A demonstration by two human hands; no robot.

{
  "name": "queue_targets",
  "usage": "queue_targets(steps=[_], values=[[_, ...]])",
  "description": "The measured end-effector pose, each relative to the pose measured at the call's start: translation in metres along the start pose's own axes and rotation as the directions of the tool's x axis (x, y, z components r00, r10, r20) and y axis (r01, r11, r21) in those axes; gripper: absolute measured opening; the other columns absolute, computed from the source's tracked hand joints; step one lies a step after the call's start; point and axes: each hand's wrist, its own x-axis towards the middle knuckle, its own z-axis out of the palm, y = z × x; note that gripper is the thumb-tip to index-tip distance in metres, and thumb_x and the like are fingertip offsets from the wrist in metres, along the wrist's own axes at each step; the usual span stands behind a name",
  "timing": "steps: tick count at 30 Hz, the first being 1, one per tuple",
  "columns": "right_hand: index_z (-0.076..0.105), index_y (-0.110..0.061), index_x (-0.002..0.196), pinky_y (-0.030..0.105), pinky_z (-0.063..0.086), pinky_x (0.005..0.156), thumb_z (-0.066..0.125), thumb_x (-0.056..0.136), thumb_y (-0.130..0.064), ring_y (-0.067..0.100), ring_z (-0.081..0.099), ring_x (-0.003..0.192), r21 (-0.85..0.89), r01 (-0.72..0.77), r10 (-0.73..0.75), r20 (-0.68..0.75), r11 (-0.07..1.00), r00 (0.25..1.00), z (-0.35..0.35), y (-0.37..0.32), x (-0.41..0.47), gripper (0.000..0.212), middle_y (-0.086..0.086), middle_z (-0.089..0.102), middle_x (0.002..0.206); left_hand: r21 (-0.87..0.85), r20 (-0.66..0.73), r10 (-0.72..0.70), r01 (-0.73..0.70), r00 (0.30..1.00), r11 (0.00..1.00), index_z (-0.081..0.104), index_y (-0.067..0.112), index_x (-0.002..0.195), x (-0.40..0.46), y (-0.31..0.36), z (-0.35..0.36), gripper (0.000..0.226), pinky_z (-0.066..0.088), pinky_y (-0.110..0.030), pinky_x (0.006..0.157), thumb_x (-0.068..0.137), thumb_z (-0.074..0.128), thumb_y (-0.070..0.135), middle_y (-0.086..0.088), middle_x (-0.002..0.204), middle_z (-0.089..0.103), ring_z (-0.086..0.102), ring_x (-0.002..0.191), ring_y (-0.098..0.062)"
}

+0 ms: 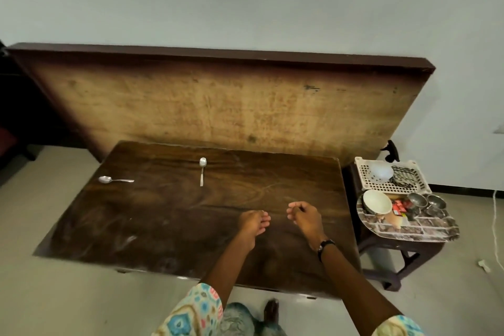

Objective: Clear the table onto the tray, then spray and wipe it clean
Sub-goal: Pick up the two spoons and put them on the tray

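Observation:
Two steel spoons lie on the dark wooden table (169, 215): one spoon (116, 180) at the far left, another spoon (202, 173) near the far middle. My left hand (252, 222) and my right hand (304, 215) hover side by side over the table's right half, fingers loosely curled, holding nothing. A patterned tray (425, 229) sits on a stool to the right of the table; it carries a white bowl (377, 201), small steel bowls (426, 201) and a red packet (401, 206).
A white plastic basket (392, 185) with a pale bowl and a dark cloth stands behind the tray on the brown stool (401, 249). A large wooden board (218, 106) leans against the wall behind the table. Tiled floor surrounds the table.

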Motion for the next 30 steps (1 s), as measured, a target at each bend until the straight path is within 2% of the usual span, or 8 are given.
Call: queue_targets(steps=[5, 9, 10, 12, 14, 19, 25, 30], values=[[0.063, -0.011, 0.095, 0.019, 0.045, 0.058, 0.045, 0.097, -0.013, 0.007, 0.060, 0.066, -0.007, 0.024, -0.024, 0.063, 1.000, 0.998, 0.041, -0.009, -0.029, 0.018, -0.002, 0.065, 0.080, -0.071, -0.042, 0.002, -0.005, 0.999, 0.997, 0.062, -0.001, 0.106, -0.009, -0.008, -0.050, 0.024, 0.045, -0.021, 0.064, 0.095, 0.045, 0.013, -0.011, 0.099, 0.066, 0.061, 0.081, -0.017], [0.063, -0.012, 0.095, 0.018, 0.045, 0.059, 0.045, 0.098, -0.014, 0.006, 0.060, 0.067, -0.046, 0.033, -0.027, 0.111, 0.998, 0.993, 0.078, -0.019, -0.038, 0.018, -0.003, 0.065, 0.081, -0.137, -0.060, 0.000, -0.008, 0.998, 0.991, 0.062, 0.006, 0.088, -0.002, -0.003, -0.091, 0.021, 0.044, -0.022, 0.066, 0.096, 0.044, 0.012, -0.016, 0.114, 0.065, 0.059, 0.074, -0.013], [0.063, -0.013, 0.094, 0.018, 0.045, 0.059, 0.045, 0.098, -0.014, 0.006, 0.061, 0.068, -0.059, 0.035, -0.027, 0.122, 0.998, 0.992, 0.088, -0.022, -0.038, 0.018, -0.003, 0.066, 0.081, -0.149, -0.070, -0.002, -0.009, 0.998, 0.989, 0.063, 0.004, 0.092, 0.001, -0.001, -0.102, 0.021, 0.044, -0.022, 0.066, 0.096, 0.044, 0.012, -0.017, 0.116, 0.065, 0.060, 0.076, -0.014], [0.063, -0.014, 0.094, 0.017, 0.046, 0.059, 0.045, 0.098, -0.015, 0.006, 0.062, 0.070, -0.083, 0.035, -0.024, 0.131, 0.996, 0.991, 0.111, -0.028, -0.034, 0.018, -0.003, 0.067, 0.083, -0.174, -0.076, 0.002, -0.015, 0.997, 0.985, 0.062, -0.002, 0.108, 0.008, 0.007, -0.126, 0.025, 0.045, -0.022, 0.067, 0.096, 0.044, 0.012, -0.015, 0.110, 0.066, 0.060, 0.076, -0.014], [0.064, -0.014, 0.095, 0.018, 0.046, 0.059, 0.046, 0.098, -0.015, 0.007, 0.062, 0.070, -0.081, 0.017, -0.007, 0.129, 0.997, 0.992, 0.135, -0.036, -0.030, 0.019, -0.002, 0.067, 0.083, -0.192, -0.078, 0.002, -0.017, 0.997, 0.981, 0.061, -0.002, 0.110, 0.014, 0.016, -0.151, 0.027, 0.045, -0.022, 0.066, 0.096, 0.043, 0.012, -0.008, 0.096, 0.066, 0.059, 0.072, -0.012], [0.064, -0.014, 0.095, 0.020, 0.045, 0.064, 0.046, 0.097, -0.012, 0.007, 0.060, 0.070, -0.053, -0.020, 0.029, 0.181, 0.998, 0.983, 0.220, -0.054, -0.020, 0.018, -0.003, 0.066, 0.082, -0.216, -0.124, 0.020, -0.047, 0.992, 0.975, 0.059, 0.011, 0.078, 0.040, 0.040, -0.229, 0.025, 0.045, -0.021, 0.063, 0.096, 0.042, 0.012, -0.002, 0.076, 0.062, 0.058, 0.069, -0.011], [0.065, -0.010, 0.096, 0.018, 0.043, 0.060, 0.047, 0.097, -0.012, 0.006, 0.059, 0.066, -0.061, -0.036, 0.051, 0.254, 0.997, 0.966, 0.316, -0.066, -0.012, 0.018, 0.000, 0.066, 0.083, -0.147, -0.195, 0.009, -0.039, 0.981, 0.988, 0.058, 0.011, 0.076, 0.078, 0.054, -0.315, 0.021, 0.042, -0.021, 0.061, 0.094, 0.045, 0.011, 0.000, 0.074, 0.061, 0.055, 0.067, -0.011], [0.066, -0.009, 0.096, 0.017, 0.043, 0.057, 0.046, 0.097, -0.011, 0.005, 0.059, 0.062, -0.138, -0.043, 0.080, 0.272, 0.989, 0.959, 0.353, -0.071, 0.001, 0.019, 0.001, 0.066, 0.081, -0.159, -0.204, -0.013, -0.020, 0.979, 0.987, 0.057, 0.014, 0.074, 0.097, 0.060, -0.344, 0.024, 0.042, -0.021, 0.063, 0.094, 0.045, 0.012, 0.000, 0.074, 0.061, 0.056, 0.068, -0.010]])
